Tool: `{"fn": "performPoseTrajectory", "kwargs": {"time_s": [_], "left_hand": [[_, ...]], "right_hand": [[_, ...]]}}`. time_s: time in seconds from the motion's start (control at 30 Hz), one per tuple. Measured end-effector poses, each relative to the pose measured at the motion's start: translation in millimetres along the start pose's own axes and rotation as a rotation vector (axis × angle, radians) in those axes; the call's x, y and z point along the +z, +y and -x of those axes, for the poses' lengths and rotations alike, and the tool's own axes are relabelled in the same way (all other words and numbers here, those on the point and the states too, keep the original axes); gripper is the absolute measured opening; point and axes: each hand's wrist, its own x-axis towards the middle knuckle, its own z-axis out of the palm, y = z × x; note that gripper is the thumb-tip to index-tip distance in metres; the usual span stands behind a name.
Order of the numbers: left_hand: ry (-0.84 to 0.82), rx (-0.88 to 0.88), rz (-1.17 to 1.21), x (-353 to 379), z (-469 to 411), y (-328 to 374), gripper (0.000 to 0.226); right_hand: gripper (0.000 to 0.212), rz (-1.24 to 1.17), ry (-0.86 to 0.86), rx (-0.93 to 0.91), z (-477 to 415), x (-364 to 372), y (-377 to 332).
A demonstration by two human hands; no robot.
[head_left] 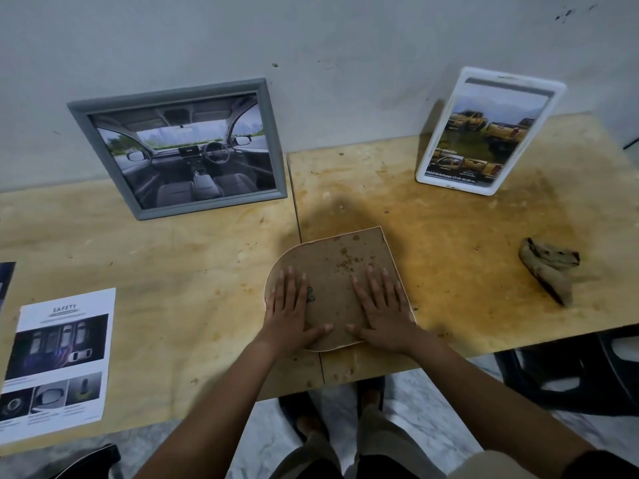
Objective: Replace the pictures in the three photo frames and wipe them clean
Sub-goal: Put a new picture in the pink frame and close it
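A photo frame lies face down (337, 257) at the table's near edge, its brown stained backing board up, one end rounded. My left hand (292, 311) and my right hand (383, 307) both rest flat on the backing, fingers spread, gripping nothing. A small metal clip shows beside my left hand's fingers. A grey frame (179, 146) with a car-interior picture leans on the wall at the back left. A white frame (489, 131) with a picture of yellow trucks leans at the back right. A crumpled brown cloth (548, 267) lies to the right.
A loose printed sheet headed SAFETY (58, 357) lies at the near left, with the edge of another dark sheet (6, 281) beyond it. The wooden table (173, 271) is two boards with a seam. Dark chairs (570, 368) stand at the right and lower left.
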Motion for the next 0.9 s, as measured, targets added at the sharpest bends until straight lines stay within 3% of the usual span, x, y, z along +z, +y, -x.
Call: {"fn": "performPoseTrajectory", "kwargs": {"time_s": [0.17, 0.33, 0.57, 0.8, 0.9], "left_hand": [[-0.015, -0.025, 0.037, -6.5, -0.2, 3.8, 0.132], [-0.064, -0.118, -0.004, -22.7, -1.1, 19.4, 0.108], [-0.102, -0.094, -0.088, -34.3, -4.3, 18.5, 0.113], [-0.143, -0.114, -0.079, -31.1, -11.8, 14.2, 0.119], [-0.139, -0.120, -0.086, -30.1, -11.9, 15.9, 0.116]], "right_hand": [[0.103, -0.064, 0.032, 0.080, 3.2, -10.8, -7.2], [0.100, 0.003, -0.022, 0.142, -6.1, -38.0, -22.9], [0.117, 0.157, -0.103, 0.061, -32.0, -52.0, -22.8], [0.110, 0.045, -0.136, 0.093, -43.5, -51.0, -17.7], [0.119, 0.031, -0.142, 0.107, -43.8, -48.6, -19.7]]}}
